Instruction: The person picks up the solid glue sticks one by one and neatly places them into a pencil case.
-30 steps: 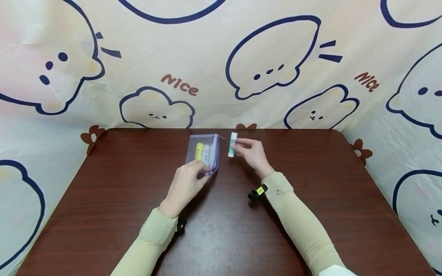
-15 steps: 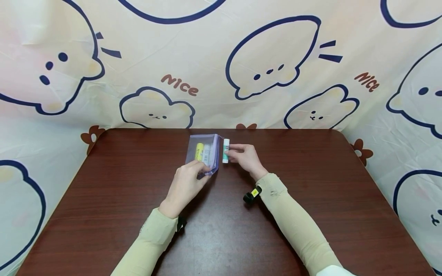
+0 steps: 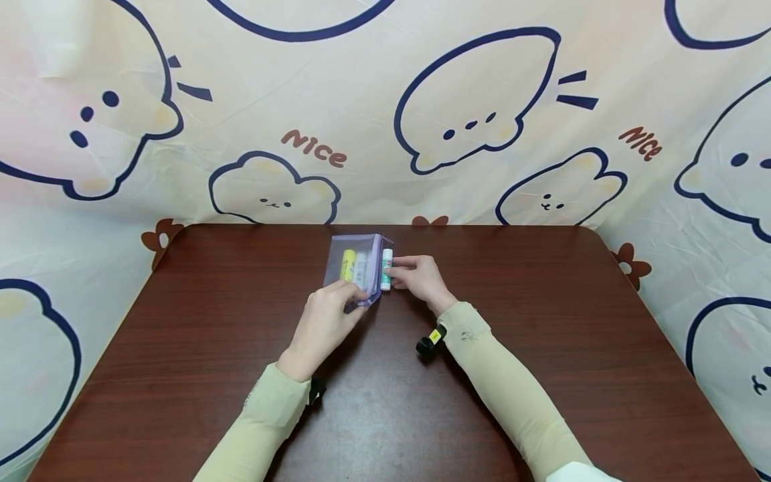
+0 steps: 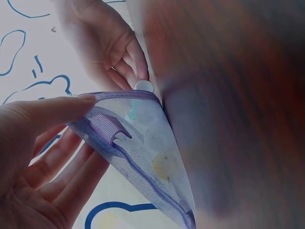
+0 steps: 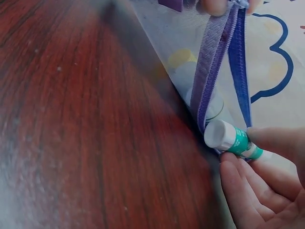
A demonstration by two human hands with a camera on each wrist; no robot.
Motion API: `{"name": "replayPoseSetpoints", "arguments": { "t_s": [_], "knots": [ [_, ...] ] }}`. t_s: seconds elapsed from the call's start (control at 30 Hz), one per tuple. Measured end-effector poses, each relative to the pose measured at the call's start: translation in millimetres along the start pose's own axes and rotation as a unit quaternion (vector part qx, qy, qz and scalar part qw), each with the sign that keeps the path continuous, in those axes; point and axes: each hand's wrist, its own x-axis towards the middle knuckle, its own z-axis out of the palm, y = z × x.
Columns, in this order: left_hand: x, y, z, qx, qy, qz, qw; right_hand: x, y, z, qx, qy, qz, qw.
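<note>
A purple mesh zip pouch [image 3: 337,246] stands on the table, its open side facing right. My left hand [image 3: 325,318] pinches the near end of its zip edge between thumb and fingers. Through the mesh show a yellow tube [image 3: 347,264] and a white tube [image 3: 359,269]. My right hand [image 3: 423,278] pinches a white and green glue stick [image 5: 228,137] between thumb and fingertips. In the right wrist view its white end is at the lower part of the pouch's spread opening, between the purple zip edges [image 5: 215,71].
The dark wooden table [image 3: 385,402] reaches back to a cloth backdrop [image 3: 367,87] printed with cartoon figures. Black wrist cameras [image 3: 429,343] hang below both sleeves.
My right hand has moved left and a little nearer, bringing the glue stick from beside the pouch right up to its opening. My left hand and the pouch have stayed in place.
</note>
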Motion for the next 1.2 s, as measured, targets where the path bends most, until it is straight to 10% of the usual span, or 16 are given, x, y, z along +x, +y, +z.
{"name": "replayPoseSetpoints", "arguments": {
  "t_s": [1.2],
  "knots": [
    [-0.4, -1.7, 1.2, -0.006, 0.001, 0.016, 0.9999, 3.7, -1.0, 17.5, 0.011, 0.017, 0.001, 1.000]
  ]
}}
